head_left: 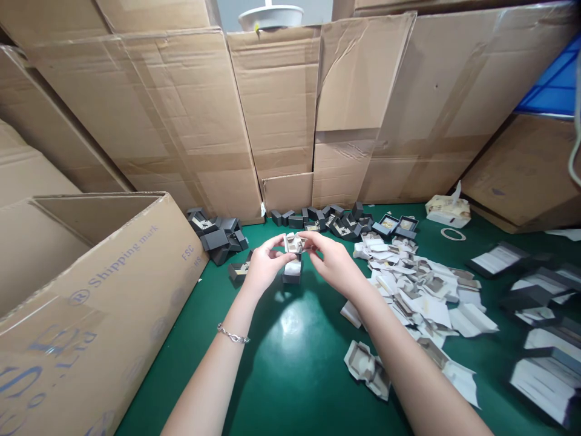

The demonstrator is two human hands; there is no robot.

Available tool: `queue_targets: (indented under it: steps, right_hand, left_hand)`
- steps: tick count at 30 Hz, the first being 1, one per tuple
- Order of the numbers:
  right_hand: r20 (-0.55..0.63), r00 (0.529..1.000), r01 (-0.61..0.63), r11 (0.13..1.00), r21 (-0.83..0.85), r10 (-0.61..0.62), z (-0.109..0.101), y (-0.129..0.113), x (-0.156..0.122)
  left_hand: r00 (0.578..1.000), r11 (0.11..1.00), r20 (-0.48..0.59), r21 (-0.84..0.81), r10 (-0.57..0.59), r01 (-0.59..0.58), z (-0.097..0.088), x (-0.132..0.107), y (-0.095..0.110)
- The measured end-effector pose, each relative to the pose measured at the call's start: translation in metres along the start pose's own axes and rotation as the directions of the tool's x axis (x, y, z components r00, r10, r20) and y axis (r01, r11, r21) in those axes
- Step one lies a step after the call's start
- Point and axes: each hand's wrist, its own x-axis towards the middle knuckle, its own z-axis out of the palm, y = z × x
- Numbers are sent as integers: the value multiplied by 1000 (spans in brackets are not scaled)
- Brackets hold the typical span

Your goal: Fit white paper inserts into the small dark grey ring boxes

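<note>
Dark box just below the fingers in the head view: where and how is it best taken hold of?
Likely by its two side walls, pinched between thumb and fingers from the near side. The dark box is small and straight-sided, and its near face is uncovered, while the left hand and right hand are at a pale insert by its far end.

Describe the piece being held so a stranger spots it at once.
Start at the green table. Mid-picture, between the left hand and the right hand, is a small pale insert, seen just above a dark box. Unlike the heaped pale pieces to the right, it is held up.
</note>
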Motion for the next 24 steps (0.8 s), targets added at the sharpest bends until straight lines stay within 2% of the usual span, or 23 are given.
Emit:
queue_targets:
  steps: [6,11,18,21,24]
  right_hand:
    - [47,999,26,998,-63,-23,4,0,-2]
    - [61,997,46,996,-71,-42,3,-3,-3]
    - [30,996,82,991,-104,-79,-3,-12,-5]
    - [-8,994,106,994,3,-106,-5,-14,-4]
    - [-116,992,82,974,213,-58,-8,-13,-2]
  left_hand:
    - [992,978,-11,172,126,-122,-1,-5,8]
    - [991,952,16,277,132,-131,-2,-8,13]
    - [943,850,28,426,331,-311,-2,-14,21]
    - [930,852,-8,404,367,-333,-1,-15,22]
    - [944,921,-88,266,317,-284,2,-14,20]
